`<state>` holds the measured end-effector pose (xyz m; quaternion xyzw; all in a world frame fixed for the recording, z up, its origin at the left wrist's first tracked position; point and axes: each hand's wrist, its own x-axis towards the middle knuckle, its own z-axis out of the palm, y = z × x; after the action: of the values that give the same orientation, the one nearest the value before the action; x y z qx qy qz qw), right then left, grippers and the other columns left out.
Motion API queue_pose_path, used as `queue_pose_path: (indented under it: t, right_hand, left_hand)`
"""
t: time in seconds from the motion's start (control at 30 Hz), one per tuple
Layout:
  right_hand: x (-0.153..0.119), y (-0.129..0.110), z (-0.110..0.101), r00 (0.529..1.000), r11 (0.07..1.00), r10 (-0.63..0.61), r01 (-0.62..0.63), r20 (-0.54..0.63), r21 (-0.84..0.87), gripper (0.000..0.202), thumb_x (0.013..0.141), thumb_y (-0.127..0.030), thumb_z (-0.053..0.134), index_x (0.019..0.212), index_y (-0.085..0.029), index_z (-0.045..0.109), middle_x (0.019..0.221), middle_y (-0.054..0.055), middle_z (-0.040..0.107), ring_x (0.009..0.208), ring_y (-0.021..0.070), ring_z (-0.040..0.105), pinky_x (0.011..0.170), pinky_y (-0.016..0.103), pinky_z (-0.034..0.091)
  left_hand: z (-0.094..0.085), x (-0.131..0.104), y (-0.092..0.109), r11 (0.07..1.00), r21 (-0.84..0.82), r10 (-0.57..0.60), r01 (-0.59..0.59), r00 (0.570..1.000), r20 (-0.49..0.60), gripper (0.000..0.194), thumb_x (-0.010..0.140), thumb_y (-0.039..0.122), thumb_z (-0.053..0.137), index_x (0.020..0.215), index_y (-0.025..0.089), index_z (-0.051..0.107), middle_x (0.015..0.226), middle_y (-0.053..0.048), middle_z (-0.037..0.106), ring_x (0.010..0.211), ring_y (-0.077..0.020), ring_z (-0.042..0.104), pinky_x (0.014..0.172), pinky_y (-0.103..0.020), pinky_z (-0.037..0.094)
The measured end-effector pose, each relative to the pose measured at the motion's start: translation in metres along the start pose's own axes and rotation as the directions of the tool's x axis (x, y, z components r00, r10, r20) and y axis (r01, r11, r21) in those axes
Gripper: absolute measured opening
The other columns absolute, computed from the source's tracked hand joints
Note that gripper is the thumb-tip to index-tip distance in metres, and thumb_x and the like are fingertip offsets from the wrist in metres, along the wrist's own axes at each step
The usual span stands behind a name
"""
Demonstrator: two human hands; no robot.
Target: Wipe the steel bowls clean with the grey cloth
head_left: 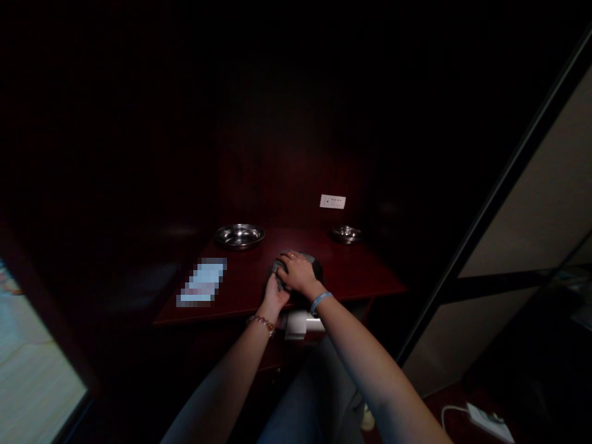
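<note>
Here's the dark grey bundle (317, 267), right at the fingers, over the near part of the reddish-brown desktop (356, 274); hands hide what it is. Left hand (276, 295) grasps its near-left side, right hand (298, 272) clasps it from above, fingers curled over! Left of the fingers, a blurred pale sheet (202, 282); beyond them leftward, a round steel dish (239, 235); beyond rightward, smaller steel dishware (346, 234), and a white wall socket (333, 201) above that.

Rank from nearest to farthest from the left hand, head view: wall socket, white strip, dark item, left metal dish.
1. Dark item: touching.
2. Left metal dish: ahead, left.
3. Wall socket: ahead, right.
4. White strip: far lower right.
</note>
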<state>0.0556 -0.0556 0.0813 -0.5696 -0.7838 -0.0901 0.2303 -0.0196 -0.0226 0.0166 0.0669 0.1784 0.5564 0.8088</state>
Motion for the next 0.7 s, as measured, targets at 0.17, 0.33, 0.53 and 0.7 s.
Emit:
queue_pose_path:
  t: [0.17,0.33,0.53,0.7]
  right_hand:
    - [0.018,0.0,-0.003,0.994,0.997,0.068,-0.065,0.083,-0.037,0.038,0.095,-0.039,0.046,0.122,-0.02,0.064,0.128,0.011,0.065,0.12,0.0234,0.058,0.104,0.036,0.041]
    - [0.032,0.008,-0.005,0.973,0.986,0.165,-0.161,0.162,-0.035,0.039,0.094,-0.044,0.044,0.118,-0.023,0.066,0.127,0.01,0.066,0.116,0.0244,0.061,0.099,0.037,0.045]
    - [0.039,0.026,-0.009,0.944,0.965,0.257,-0.263,0.208,0.002,0.045,0.095,-0.049,0.039,0.121,-0.024,0.066,0.125,0.01,0.068,0.112,0.0265,0.065,0.093,0.037,0.048]
    - [0.027,0.056,-0.007,0.913,0.92,0.37,-0.385,0.173,0.067,0.048,0.096,-0.049,0.035,0.127,-0.024,0.062,0.129,0.011,0.065,0.114,0.0268,0.064,0.096,0.04,0.048]
  left_hand:
    - [0.007,-0.009,0.0,0.998,-0.014,0.061,-0.062,0.996,-0.058,0.028,0.098,0.023,0.042,0.11,0.015,0.065,0.089,-0.007,0.074,0.07,-0.0138,0.069,0.067,-0.024,0.057]
    - [0.012,-0.012,-0.004,0.998,0.014,0.059,-0.058,0.996,-0.062,0.028,0.098,0.027,0.043,0.112,0.015,0.065,0.09,-0.007,0.075,0.069,-0.0151,0.069,0.07,-0.027,0.057]
    - [0.012,-0.014,-0.007,0.994,0.038,0.102,-0.1,0.993,-0.061,0.029,0.1,0.032,0.044,0.112,0.017,0.065,0.093,-0.005,0.076,0.074,-0.0154,0.071,0.079,-0.029,0.057]
    - [0.014,-0.02,-0.008,0.994,0.075,0.091,-0.085,0.993,-0.073,0.034,0.098,0.038,0.046,0.116,0.016,0.065,0.097,-0.01,0.076,0.086,-0.0204,0.073,0.089,-0.036,0.055]
